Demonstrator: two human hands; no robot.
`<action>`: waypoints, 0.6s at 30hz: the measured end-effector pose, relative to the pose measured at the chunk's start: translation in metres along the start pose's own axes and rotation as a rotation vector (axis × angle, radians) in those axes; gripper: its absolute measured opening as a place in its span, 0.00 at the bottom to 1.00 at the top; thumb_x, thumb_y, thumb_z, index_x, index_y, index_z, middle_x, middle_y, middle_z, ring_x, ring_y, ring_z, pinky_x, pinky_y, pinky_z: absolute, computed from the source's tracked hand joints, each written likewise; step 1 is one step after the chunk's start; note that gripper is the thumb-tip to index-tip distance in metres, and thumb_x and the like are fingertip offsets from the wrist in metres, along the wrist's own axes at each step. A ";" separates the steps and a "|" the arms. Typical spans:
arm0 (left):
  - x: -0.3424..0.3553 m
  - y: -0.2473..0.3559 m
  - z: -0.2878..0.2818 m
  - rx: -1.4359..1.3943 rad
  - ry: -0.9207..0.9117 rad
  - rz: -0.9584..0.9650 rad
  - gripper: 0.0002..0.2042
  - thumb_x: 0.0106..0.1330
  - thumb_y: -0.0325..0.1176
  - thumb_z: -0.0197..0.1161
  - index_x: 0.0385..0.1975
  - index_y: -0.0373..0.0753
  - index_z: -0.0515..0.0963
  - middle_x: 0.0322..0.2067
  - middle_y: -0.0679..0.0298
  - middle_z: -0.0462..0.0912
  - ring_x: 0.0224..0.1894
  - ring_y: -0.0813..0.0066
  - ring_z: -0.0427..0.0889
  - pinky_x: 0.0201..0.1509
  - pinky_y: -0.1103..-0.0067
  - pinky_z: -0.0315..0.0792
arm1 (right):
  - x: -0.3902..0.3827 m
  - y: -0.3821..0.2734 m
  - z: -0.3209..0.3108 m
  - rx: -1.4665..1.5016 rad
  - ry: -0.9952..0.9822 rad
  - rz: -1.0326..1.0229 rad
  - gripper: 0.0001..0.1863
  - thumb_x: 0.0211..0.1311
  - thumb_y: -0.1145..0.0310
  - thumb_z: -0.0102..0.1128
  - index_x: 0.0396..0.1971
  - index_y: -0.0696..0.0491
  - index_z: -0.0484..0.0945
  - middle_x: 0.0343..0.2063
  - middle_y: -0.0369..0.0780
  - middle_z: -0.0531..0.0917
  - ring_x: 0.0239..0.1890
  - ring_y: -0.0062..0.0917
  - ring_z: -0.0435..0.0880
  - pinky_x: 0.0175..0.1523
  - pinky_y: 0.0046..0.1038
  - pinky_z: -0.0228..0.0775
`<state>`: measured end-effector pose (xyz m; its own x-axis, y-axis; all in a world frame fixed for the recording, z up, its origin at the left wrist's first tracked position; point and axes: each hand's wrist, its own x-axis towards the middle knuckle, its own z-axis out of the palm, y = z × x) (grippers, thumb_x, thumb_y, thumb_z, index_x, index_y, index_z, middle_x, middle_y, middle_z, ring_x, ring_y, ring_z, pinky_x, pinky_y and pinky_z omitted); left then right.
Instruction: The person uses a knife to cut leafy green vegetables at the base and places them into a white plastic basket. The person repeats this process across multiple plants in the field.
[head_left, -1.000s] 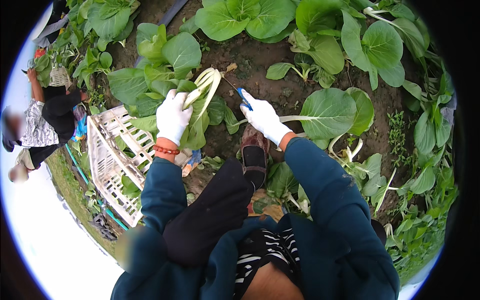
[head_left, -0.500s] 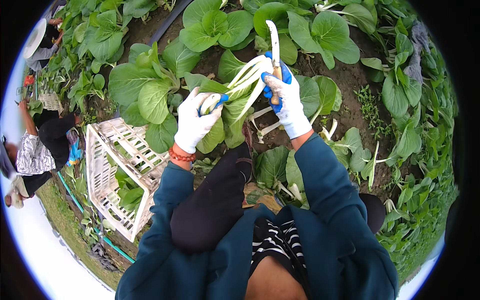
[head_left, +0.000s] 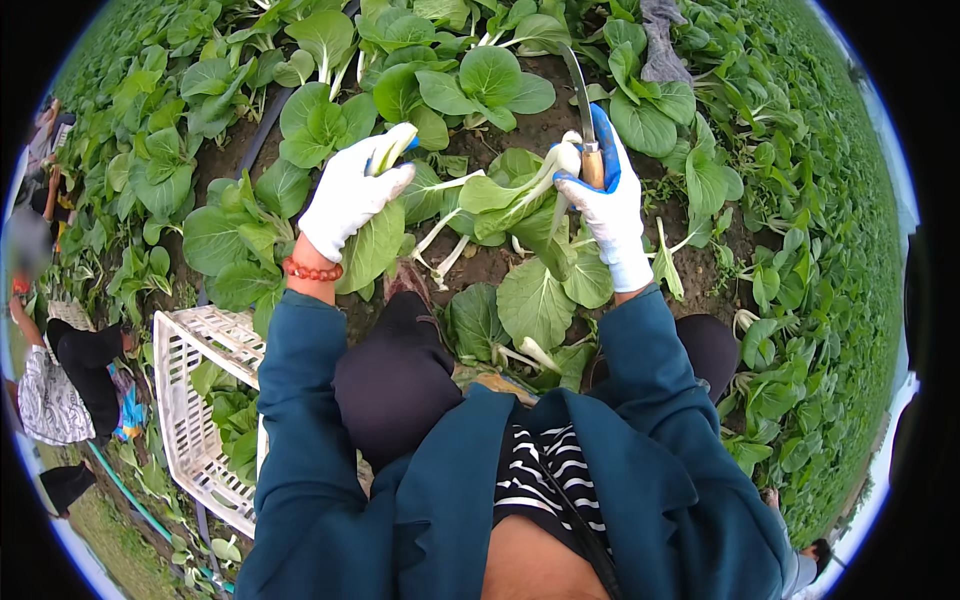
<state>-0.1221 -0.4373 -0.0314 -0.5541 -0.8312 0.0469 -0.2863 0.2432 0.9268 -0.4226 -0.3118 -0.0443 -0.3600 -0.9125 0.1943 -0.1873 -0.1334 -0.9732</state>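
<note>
A white slatted plastic crate point(head_left: 215, 328) sits at the left with loose green leaves point(head_left: 235, 425) inside, its near side partly hidden by the teal left sleeve point(head_left: 310, 400). Farther left a person in a patterned top point(head_left: 58, 405) is in view, and a thin teal hose point(head_left: 130, 490) runs along the ground below. A flat dark strip point(head_left: 262, 132) crosses the soil at upper left, a crumpled grey scrap point(head_left: 662, 42) lies among the plants at the top, and dense rows of broad-leaved green plants point(head_left: 830, 290) fill the right. The dark-trousered left knee point(head_left: 395, 385) rises in front of a brown shoe point(head_left: 405, 277), covering part of it; cut greens with pale stalks point(head_left: 530, 305) lie on the ground between the knees. The left grip, a white glove with blue facing point(head_left: 352, 195), is closed around a pale, thick-stalked green point(head_left: 392, 150), its stalk end showing past the thumb, above the ground. The right grip, a matching glove point(head_left: 615, 210), is clenched on the short wooden handle of a curved-bladed knife point(head_left: 593, 165), blade upright and pointing away from the body. Against this grip is a leafy green bunch point(head_left: 500, 200), also off the ground, with a whitish base, slender pale ribs and smooth, rounded leaves.
</note>
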 end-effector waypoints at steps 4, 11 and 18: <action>0.022 0.070 0.044 -0.187 -0.333 0.131 0.24 0.67 0.38 0.67 0.61 0.38 0.75 0.35 0.74 0.81 0.30 0.89 0.71 0.37 0.86 0.69 | -0.026 -0.056 0.021 0.351 0.068 0.076 0.47 0.48 0.82 0.70 0.71 0.57 0.59 0.51 0.41 0.78 0.47 0.21 0.81 0.52 0.24 0.77; -0.004 0.074 0.071 -0.668 -0.566 0.244 0.44 0.52 0.15 0.71 0.72 0.39 0.59 0.61 0.66 0.75 0.57 0.79 0.75 0.59 0.80 0.74 | -0.057 -0.086 0.081 0.486 0.210 -0.092 0.39 0.57 0.81 0.64 0.70 0.57 0.60 0.50 0.41 0.78 0.44 0.19 0.80 0.49 0.23 0.77; -0.030 0.065 0.035 0.558 -0.335 0.385 0.26 0.49 0.44 0.72 0.49 0.42 0.79 0.37 0.55 0.84 0.40 0.54 0.84 0.43 0.66 0.77 | -0.067 -0.072 0.055 0.580 -0.041 0.015 0.24 0.73 0.69 0.51 0.67 0.52 0.65 0.61 0.37 0.77 0.29 0.06 0.69 0.31 0.11 0.62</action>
<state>-0.1510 -0.3788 0.0146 -0.8774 -0.4616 0.1308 -0.3286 0.7769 0.5371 -0.3348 -0.2622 0.0063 -0.3213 -0.9284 0.1866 0.3528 -0.3002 -0.8862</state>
